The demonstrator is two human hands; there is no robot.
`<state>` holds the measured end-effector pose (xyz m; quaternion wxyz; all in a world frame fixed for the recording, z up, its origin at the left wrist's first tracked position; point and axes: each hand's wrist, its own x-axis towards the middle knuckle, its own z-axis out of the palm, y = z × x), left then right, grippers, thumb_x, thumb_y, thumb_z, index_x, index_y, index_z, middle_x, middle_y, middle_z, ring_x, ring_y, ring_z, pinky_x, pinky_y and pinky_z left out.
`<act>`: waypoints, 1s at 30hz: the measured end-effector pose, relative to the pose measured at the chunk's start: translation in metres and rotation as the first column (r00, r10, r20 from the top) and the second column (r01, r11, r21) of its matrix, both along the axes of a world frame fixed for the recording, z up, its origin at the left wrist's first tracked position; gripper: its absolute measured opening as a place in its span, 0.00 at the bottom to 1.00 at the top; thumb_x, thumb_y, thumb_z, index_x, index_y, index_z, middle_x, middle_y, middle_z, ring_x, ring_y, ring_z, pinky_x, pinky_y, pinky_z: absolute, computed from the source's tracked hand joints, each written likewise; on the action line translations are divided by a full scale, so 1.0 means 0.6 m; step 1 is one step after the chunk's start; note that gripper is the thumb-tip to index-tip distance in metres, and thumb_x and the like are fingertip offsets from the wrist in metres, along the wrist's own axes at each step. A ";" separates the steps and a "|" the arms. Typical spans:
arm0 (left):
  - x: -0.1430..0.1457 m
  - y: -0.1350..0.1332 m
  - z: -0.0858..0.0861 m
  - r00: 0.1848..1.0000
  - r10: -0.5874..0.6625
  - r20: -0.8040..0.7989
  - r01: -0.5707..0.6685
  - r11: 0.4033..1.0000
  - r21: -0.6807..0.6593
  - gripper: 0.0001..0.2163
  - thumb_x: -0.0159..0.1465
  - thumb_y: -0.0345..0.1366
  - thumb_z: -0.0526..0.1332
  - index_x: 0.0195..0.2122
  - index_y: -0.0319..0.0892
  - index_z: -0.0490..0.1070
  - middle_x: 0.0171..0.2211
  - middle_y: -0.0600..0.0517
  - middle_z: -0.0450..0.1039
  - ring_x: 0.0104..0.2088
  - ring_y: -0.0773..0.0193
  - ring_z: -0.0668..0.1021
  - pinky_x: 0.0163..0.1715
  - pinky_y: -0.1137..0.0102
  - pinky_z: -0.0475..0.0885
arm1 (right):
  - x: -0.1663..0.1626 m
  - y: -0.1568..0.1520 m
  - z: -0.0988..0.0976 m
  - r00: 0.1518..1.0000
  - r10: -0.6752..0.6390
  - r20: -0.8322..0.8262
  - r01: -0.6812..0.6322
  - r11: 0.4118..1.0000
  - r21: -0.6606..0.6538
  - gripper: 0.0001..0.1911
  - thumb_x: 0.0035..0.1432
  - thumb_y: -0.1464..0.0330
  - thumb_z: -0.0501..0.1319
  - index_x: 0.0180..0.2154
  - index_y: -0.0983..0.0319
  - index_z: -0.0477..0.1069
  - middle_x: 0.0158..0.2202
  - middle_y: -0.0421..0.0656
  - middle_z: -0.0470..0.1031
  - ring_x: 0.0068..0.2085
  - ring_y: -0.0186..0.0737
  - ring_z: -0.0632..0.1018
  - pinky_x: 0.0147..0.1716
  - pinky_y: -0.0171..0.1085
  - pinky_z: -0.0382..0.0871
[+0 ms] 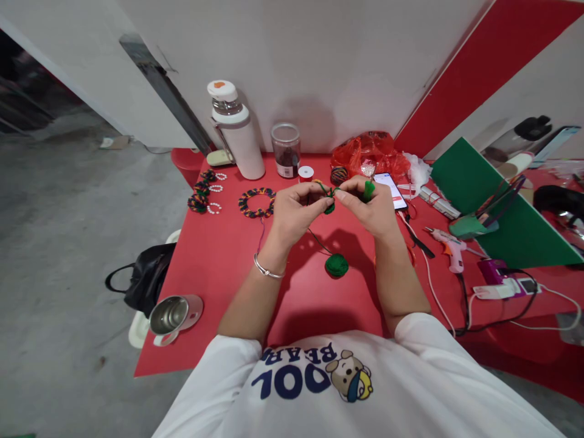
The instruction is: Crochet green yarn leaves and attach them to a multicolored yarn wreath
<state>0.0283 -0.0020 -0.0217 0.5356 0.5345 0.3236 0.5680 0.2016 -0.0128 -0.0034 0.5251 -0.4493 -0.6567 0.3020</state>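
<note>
My left hand (294, 213) pinches a small piece of dark green yarn work (329, 207) between thumb and forefinger above the table. My right hand (371, 207), thumb against its bent fingers, grips the green yarn from the other side. A bright green patch (368, 191) shows on a right finger; what it is I cannot make out. From under my left hand a strand runs down to a green yarn ball (336, 266) on the table. Beside that hand lies a ring of dark, orange and red braided yarn (256, 202). Whether a hook is in either hand is hidden.
Behind my hands stand a white thermos (241, 143), a clear jar (286, 152) and a red plastic bag (369, 155). A phone (390, 190), a pink glue gun (449, 248) and cables lie to the right. A metal mug (176, 316) stands near the left edge.
</note>
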 end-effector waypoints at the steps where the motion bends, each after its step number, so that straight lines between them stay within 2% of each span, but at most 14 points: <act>1: 0.000 0.000 0.000 1.000 0.001 0.000 -0.001 1.000 0.006 0.07 0.53 0.35 0.75 0.29 0.40 0.80 0.26 0.51 0.78 0.28 0.67 0.78 0.32 0.69 0.77 | 0.000 0.000 0.000 1.000 0.003 -0.010 -0.003 1.000 -0.006 0.16 0.57 0.52 0.72 0.31 0.58 0.78 0.29 0.40 0.80 0.32 0.38 0.76 0.34 0.40 0.73; 7: -0.003 -0.004 0.008 0.996 -0.017 -0.089 0.022 0.998 0.055 0.10 0.56 0.41 0.76 0.27 0.41 0.79 0.25 0.51 0.77 0.27 0.66 0.77 0.31 0.69 0.76 | 0.001 0.001 -0.001 1.000 0.012 -0.015 -0.013 1.000 -0.029 0.14 0.56 0.54 0.72 0.31 0.58 0.78 0.29 0.40 0.79 0.31 0.38 0.76 0.33 0.39 0.72; 12: -0.005 -0.007 0.012 0.993 -0.021 -0.115 0.027 0.999 0.044 0.13 0.59 0.46 0.75 0.28 0.42 0.80 0.25 0.51 0.77 0.27 0.66 0.76 0.27 0.70 0.74 | 0.004 0.002 -0.002 1.000 0.017 -0.013 -0.017 0.999 -0.030 0.13 0.56 0.55 0.72 0.31 0.58 0.78 0.29 0.40 0.80 0.31 0.38 0.75 0.33 0.39 0.71; 21: -0.002 -0.007 0.011 0.993 0.033 -0.109 -0.031 0.999 0.020 0.08 0.61 0.38 0.71 0.27 0.42 0.78 0.24 0.52 0.76 0.25 0.67 0.76 0.25 0.71 0.73 | 0.003 0.002 -0.001 0.999 0.025 0.026 -0.023 0.998 -0.050 0.10 0.55 0.59 0.70 0.29 0.59 0.78 0.27 0.39 0.77 0.30 0.37 0.73 0.31 0.38 0.68; 25: -0.004 -0.005 0.007 0.996 -0.013 -0.089 0.013 1.000 0.004 0.07 0.59 0.37 0.71 0.28 0.42 0.78 0.26 0.51 0.77 0.27 0.68 0.77 0.25 0.72 0.72 | 0.005 0.002 -0.002 1.000 0.020 0.019 -0.019 0.998 -0.056 0.10 0.56 0.59 0.70 0.30 0.58 0.78 0.28 0.39 0.78 0.31 0.37 0.73 0.32 0.39 0.68; 30: -0.006 -0.002 0.006 0.997 -0.072 -0.016 0.071 0.995 -0.076 0.08 0.56 0.39 0.74 0.28 0.41 0.78 0.31 0.49 0.79 0.23 0.71 0.74 0.17 0.74 0.62 | 0.003 0.005 -0.002 0.997 0.078 0.004 -0.077 0.990 -0.115 0.11 0.55 0.59 0.70 0.29 0.59 0.78 0.27 0.39 0.77 0.31 0.37 0.73 0.33 0.39 0.69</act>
